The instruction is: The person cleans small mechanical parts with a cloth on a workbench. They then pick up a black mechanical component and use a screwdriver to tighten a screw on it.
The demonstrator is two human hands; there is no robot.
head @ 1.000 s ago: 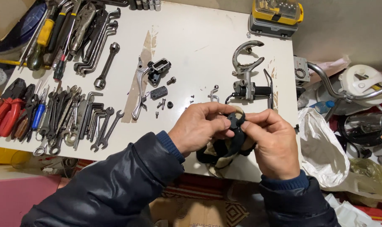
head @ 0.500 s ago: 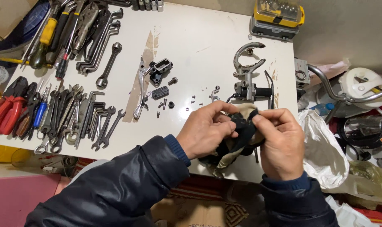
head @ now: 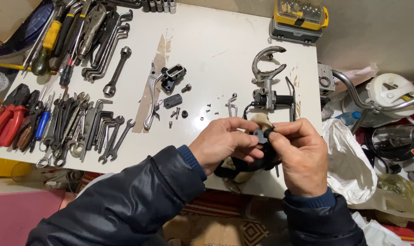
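Yellow-lidded case (head: 301,18), table's far edge (head: 225,27)

White table (head: 216,41); yellow-lidded grey case (head: 300,18); red-handled pliers (head: 6,125); black part (head: 260,135).

Dark glossy jacket sleeves (head: 138,200), blue cuffs (head: 192,161)

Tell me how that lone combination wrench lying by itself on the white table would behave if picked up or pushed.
The combination wrench looks like solid metal, so probably stiff and heavy for its slim size. It lies flat on the white table, so a push would likely slide or pivot it, not roll it. Its shiny surface might be a little slippery.
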